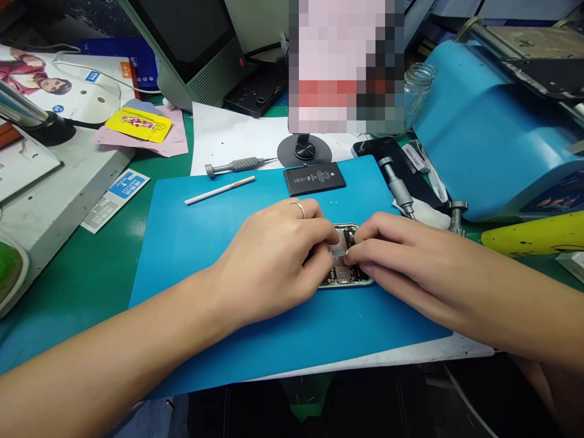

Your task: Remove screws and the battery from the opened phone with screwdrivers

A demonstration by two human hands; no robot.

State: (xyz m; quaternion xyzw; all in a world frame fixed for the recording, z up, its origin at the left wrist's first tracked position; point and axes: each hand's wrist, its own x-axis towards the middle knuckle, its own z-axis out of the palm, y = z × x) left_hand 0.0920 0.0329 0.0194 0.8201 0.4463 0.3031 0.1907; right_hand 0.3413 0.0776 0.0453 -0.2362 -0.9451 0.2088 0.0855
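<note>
An opened phone [343,275] lies on a blue work mat [191,243], its inner parts showing between my hands. My left hand [278,255], with a ring on one finger, rests over the phone's left side, fingers curled and pressing on a part inside. My right hand [396,252] comes in from the right, its fingertips pinched against the same spot. What the fingertips grip is too small to make out. A black battery [314,179] lies on the mat just beyond the hands.
A white stick [219,190] and a grey screwdriver [235,165] lie at the mat's far left edge. Another screwdriver [396,187] lies at the right. A blue machine [483,134], a glass jar [417,85], a round stand base [304,149] and a monitor [191,42] stand behind.
</note>
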